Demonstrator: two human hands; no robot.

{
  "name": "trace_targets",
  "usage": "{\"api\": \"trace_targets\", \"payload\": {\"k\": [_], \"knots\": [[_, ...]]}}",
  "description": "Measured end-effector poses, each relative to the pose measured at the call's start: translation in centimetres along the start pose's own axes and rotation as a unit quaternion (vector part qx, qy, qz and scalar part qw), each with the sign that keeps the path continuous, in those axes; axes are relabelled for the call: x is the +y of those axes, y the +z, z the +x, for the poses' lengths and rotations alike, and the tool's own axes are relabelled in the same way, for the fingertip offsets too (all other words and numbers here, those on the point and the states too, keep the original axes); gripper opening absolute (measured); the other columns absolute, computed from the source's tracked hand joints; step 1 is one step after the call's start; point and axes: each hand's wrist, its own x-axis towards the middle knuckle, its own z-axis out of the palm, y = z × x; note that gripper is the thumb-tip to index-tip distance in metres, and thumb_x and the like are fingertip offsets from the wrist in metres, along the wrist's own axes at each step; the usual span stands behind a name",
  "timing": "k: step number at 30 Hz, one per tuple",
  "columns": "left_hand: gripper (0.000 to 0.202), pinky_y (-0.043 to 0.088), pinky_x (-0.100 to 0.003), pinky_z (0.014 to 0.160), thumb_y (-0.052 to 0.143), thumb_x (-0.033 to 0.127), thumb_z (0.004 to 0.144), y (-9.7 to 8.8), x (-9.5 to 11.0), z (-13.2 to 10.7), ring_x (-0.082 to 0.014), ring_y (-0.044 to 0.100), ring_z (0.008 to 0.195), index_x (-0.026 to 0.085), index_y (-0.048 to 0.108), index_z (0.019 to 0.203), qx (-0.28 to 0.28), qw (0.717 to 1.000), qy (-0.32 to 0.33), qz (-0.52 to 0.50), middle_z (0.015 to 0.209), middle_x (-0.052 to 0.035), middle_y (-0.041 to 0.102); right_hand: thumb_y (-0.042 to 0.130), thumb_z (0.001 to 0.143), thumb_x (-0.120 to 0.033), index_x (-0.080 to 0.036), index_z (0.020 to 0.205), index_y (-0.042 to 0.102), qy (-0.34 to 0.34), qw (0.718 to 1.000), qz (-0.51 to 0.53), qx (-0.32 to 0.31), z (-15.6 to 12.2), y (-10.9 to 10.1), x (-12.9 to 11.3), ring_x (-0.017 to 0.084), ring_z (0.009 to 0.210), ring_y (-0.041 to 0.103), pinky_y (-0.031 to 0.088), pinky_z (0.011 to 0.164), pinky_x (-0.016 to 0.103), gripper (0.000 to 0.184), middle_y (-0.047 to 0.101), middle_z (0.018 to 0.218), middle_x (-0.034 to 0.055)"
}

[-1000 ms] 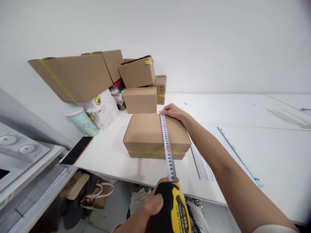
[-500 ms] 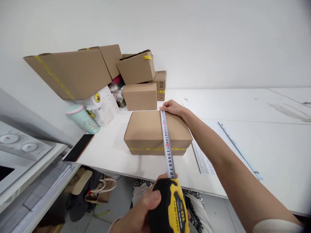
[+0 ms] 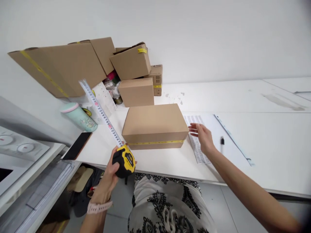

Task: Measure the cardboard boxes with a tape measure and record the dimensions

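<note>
My left hand (image 3: 112, 168) is wrapped round a black and yellow tape measure (image 3: 124, 161) at the table's front edge. Its metal blade (image 3: 102, 113) sticks out far, slanting up and to the left, its free end in front of the stacked boxes. A closed cardboard box (image 3: 155, 120) with yellow tape along its front side lies flat in the middle of the table. Just off the box's right corner is my right hand (image 3: 203, 137), fingers stretched out and holding nothing. Beneath that hand lies a printed sheet (image 3: 198, 152), partly hidden by it.
Several cardboard boxes (image 3: 136, 93) are stacked at the back left. A mint tumbler (image 3: 81, 118) leans near them, with a black phone-like slab (image 3: 78, 145) in front. A white appliance with dials (image 3: 23, 145) stands left. On the right are a clear folder (image 3: 233, 139) and a small black object (image 3: 222, 140).
The tape measure has swung left off the box with my left hand, its blade still out. My right hand has let go of the blade's end and moved right and nearer.
</note>
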Motion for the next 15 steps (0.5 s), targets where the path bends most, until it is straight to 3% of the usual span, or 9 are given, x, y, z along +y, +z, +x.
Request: {"api": "trace_targets", "payload": {"k": [2, 5, 10, 12, 15], "knots": [[0.099, 0.064, -0.060, 0.076, 0.081, 0.061, 0.062, -0.6, -0.1, 1.6, -0.0430, 0.071, 0.104, 0.046, 0.038, 0.150, -0.009, 0.999, -0.003, -0.031, 0.151, -0.0077, 0.053, 0.050, 0.090, -0.066, -0.022, 0.104, 0.071, -0.012, 0.998, -0.018, -0.066, -1.9, -0.2, 0.5, 0.026, 0.102, 0.066, 0.056, 0.089, 0.042, 0.050, 0.071, 0.112, 0.0103], [0.087, 0.064, -0.059, 0.066, 0.081, 0.057, 0.062, -0.5, 1.5, 2.4, -0.0419, 0.073, 0.096, 0.038, 0.051, 0.141, -0.043, 0.996, 0.037, -0.075, 0.144, -0.0108, 0.059, 0.047, 0.091, -0.070, -0.025, 0.122, 0.067, -0.074, 0.987, -0.071, -0.127, -3.5, -0.1, -1.4, 0.027, 0.109, 0.063, 0.057, 0.089, 0.044, 0.058, 0.065, 0.128, 0.0104], [0.067, 0.065, -0.058, 0.069, 0.082, 0.053, 0.060, 1.7, 6.9, 2.8, -0.0437, 0.069, 0.108, 0.029, 0.069, 0.121, -0.074, 0.985, 0.127, -0.088, 0.143, -0.0091, 0.061, 0.070, 0.079, -0.061, -0.032, 0.145, 0.051, -0.168, 0.971, -0.156, -0.068, -3.1, 0.8, -7.1, 0.026, 0.097, 0.062, 0.058, 0.078, 0.043, 0.074, 0.054, 0.141, 0.0110], [0.061, 0.066, -0.055, 0.064, 0.080, 0.055, 0.061, 2.8, 8.2, 3.3, -0.0422, 0.071, 0.103, 0.028, 0.071, 0.115, -0.079, 0.985, 0.137, -0.074, 0.144, -0.0088, 0.060, 0.070, 0.079, -0.060, -0.031, 0.147, 0.048, -0.150, 0.974, -0.153, -0.070, -1.8, 1.6, -8.2, 0.026, 0.094, 0.064, 0.059, 0.078, 0.044, 0.077, 0.052, 0.144, 0.0122], [0.062, 0.066, -0.051, 0.059, 0.078, 0.054, 0.066, 4.5, 8.7, 3.3, -0.0372, 0.074, 0.092, 0.033, 0.067, 0.123, -0.085, 0.986, 0.134, -0.045, 0.152, -0.0076, 0.053, 0.069, 0.078, -0.060, -0.028, 0.146, 0.048, -0.115, 0.981, -0.135, -0.081, 1.0, 3.1, -8.6, 0.028, 0.098, 0.065, 0.058, 0.083, 0.047, 0.079, 0.054, 0.142, 0.0141]]}}
